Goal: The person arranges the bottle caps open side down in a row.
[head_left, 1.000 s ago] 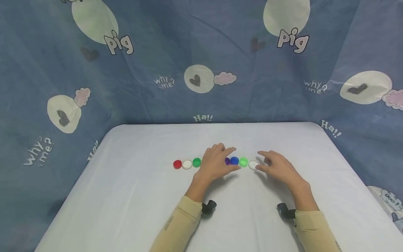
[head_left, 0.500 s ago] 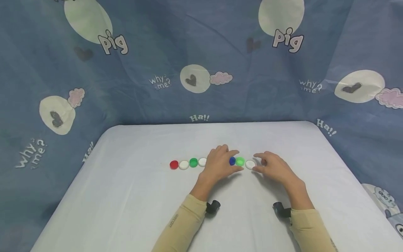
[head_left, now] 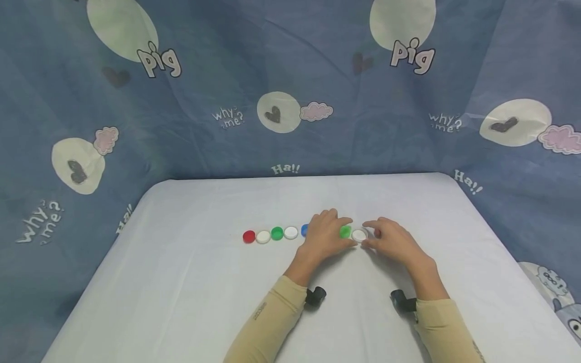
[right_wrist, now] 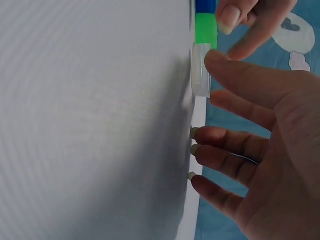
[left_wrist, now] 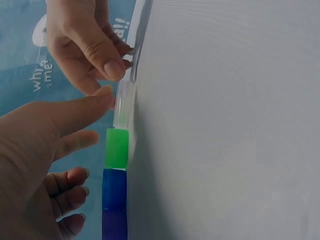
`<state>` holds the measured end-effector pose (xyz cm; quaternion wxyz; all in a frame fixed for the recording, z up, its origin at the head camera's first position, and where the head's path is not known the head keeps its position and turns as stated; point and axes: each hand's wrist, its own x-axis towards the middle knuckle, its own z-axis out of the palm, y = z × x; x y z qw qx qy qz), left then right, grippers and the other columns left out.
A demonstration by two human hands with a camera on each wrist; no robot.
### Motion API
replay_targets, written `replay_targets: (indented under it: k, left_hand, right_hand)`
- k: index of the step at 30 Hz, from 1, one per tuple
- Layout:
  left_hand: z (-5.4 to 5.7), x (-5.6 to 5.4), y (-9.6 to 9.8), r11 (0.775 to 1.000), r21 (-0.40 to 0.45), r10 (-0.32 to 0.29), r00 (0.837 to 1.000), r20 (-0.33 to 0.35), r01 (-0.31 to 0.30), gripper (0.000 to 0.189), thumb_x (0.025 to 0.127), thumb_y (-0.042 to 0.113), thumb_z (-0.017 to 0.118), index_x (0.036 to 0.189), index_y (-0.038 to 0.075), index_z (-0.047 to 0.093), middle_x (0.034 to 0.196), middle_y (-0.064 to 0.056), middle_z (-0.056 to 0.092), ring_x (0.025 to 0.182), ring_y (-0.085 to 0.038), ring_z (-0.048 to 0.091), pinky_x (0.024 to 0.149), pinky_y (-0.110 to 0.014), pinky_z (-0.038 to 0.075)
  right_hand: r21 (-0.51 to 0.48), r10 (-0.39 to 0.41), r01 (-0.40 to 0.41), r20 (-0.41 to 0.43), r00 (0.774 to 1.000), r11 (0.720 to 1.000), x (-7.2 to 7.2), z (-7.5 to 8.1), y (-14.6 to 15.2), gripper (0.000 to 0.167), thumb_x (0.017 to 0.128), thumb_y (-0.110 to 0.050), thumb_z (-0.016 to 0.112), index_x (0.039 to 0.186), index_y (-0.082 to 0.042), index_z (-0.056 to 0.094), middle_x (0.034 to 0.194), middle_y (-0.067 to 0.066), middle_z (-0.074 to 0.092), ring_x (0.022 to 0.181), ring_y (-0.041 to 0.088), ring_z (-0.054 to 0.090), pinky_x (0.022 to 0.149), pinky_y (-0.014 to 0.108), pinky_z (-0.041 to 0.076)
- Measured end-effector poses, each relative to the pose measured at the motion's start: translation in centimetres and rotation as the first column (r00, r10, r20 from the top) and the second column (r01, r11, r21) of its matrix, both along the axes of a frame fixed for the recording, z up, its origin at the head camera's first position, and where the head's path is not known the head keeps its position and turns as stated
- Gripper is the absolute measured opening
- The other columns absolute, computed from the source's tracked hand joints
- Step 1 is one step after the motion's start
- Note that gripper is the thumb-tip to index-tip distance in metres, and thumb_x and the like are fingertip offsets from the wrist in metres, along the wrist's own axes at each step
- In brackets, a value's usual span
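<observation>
A row of small round plastic caps lies across the white table. A white cap (head_left: pixel 359 235) forms its right end, beside a bright green cap (head_left: pixel 345 232). My left hand (head_left: pixel 324 234) is over the row, thumb and index finger spread, their tips near the white cap. My right hand (head_left: pixel 392 241) comes from the other side, thumb and index finger spread around the white cap's right end; its thumb overlaps the cap (right_wrist: pixel 200 70) in the right wrist view. Under my left hand, a dark blue cap (left_wrist: pixel 114 189) and a purple cap (left_wrist: pixel 114 225) show only in the left wrist view.
Further left along the row are a red cap (head_left: pixel 248 237), a cream-white cap (head_left: pixel 263 237), a green cap (head_left: pixel 277 233), a white cap (head_left: pixel 291 232) and a partly covered blue cap (head_left: pixel 304 230). A printed blue curtain (head_left: pixel 218 146) hangs behind the table (head_left: pixel 190 282).
My left hand has moved right along the row, uncovering a white and a blue cap and covering the purple and dark blue ones. My right hand has drawn slightly closer to the end cap.
</observation>
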<state>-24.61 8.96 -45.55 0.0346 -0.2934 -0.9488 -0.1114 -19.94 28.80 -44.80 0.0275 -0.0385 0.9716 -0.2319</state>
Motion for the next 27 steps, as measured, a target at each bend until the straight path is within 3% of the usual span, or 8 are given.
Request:
replay_targets:
  k: [9,20,27]
  left_hand:
    - [-0.1,-0.2,1.0,1.0,-0.026,-0.004,0.999,-0.039,0.003,0.057,0.079,0.062,0.073,0.128,0.032,0.067,0.096,0.007,0.055,0.084,-0.011,0.045,0.077,-0.027,0.04]
    - [-0.4,-0.3,1.4,0.999,0.002,-0.053,0.993,-0.11,0.054,0.037,0.079,0.058,0.073,0.104,0.032,0.079,0.081,0.007,0.055,0.075,-0.012,0.044,0.067,-0.027,0.032]
    - [-0.4,-0.3,1.4,0.998,0.017,-0.057,0.991,-0.117,0.06,0.035,0.079,0.055,0.075,0.102,0.029,0.079,0.079,0.007,0.054,0.073,-0.012,0.043,0.066,-0.027,0.032]
  right_hand:
    - [0.002,0.011,-0.011,-0.016,1.0,1.0,-0.2,0.0,-0.1,0.05,0.085,-0.028,0.076,0.131,-0.011,0.064,0.089,0.004,0.06,0.077,0.017,0.051,0.065,0.032,0.042]
    - [0.008,0.027,-0.027,-0.041,0.999,1.0,-0.2,-0.3,-0.2,0.042,0.085,-0.024,0.077,0.123,-0.01,0.069,0.088,0.003,0.059,0.075,0.016,0.05,0.063,0.03,0.042]
    - [-0.012,0.019,-0.019,-0.057,0.998,1.0,-0.2,-0.5,-0.2,0.043,0.084,-0.024,0.078,0.124,-0.01,0.069,0.087,0.003,0.058,0.075,0.016,0.049,0.065,0.03,0.042]
